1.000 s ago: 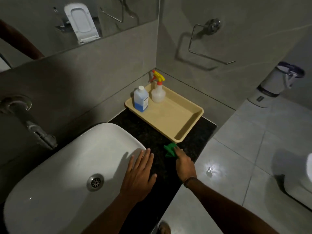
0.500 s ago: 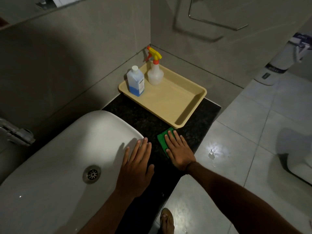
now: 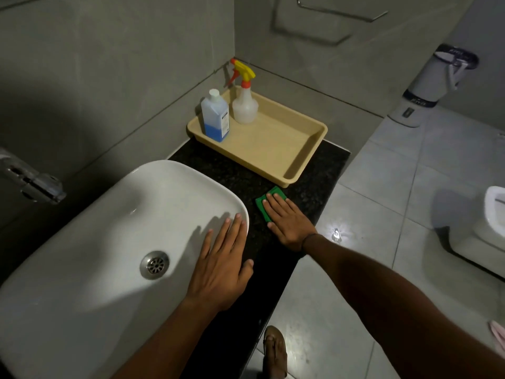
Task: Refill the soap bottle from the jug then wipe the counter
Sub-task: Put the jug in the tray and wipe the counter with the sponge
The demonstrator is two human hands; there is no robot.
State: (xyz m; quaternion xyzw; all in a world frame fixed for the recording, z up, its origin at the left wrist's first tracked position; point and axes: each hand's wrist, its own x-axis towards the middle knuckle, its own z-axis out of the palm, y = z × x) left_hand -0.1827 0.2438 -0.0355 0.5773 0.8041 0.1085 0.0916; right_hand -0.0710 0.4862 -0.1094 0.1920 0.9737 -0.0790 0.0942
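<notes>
The green cloth (image 3: pixel 269 201) lies flat on the dark counter (image 3: pixel 308 184), just off the near corner of the tan tray (image 3: pixel 303 162). The right hand (image 3: pixel 287 220) presses it down with fingers spread and straight, palm flat, covering most of it, so that only its far edge, at 12 o'clock from the fingertips, shows. This looks like the wiping step; both bottles stand back in the tray, which suggests the refill is done, though the pictures alone cannot confirm it.

The next move, as I judge it, calls for sliding the cloth under steady downward pressure along the bare strip of counter between the basin (image 3: pixel 136 214) and the counter's floor-side edge, working toward 6 o'clock or up toward the tray.

The left hand (image 3: pixel 221 266) lies open and flat at 8 o'clock from the cloth, palm on the basin's rim, fingers extended, gripping nothing.

In the tray's far corner, at 11 o'clock from the cloth, the soap bottle (image 3: pixel 215 117), part full of blue liquid, stands upright, with the spray bottle (image 3: pixel 245 102) touching or just beside it.

What stands in the way: the tray covers the far half of the counter and would need shifting to wipe beneath it, and the basin's overhanging rim narrows the strip. A tap (image 3: pixel 32 181) juts out at 9 o'clock, well apart.
</notes>
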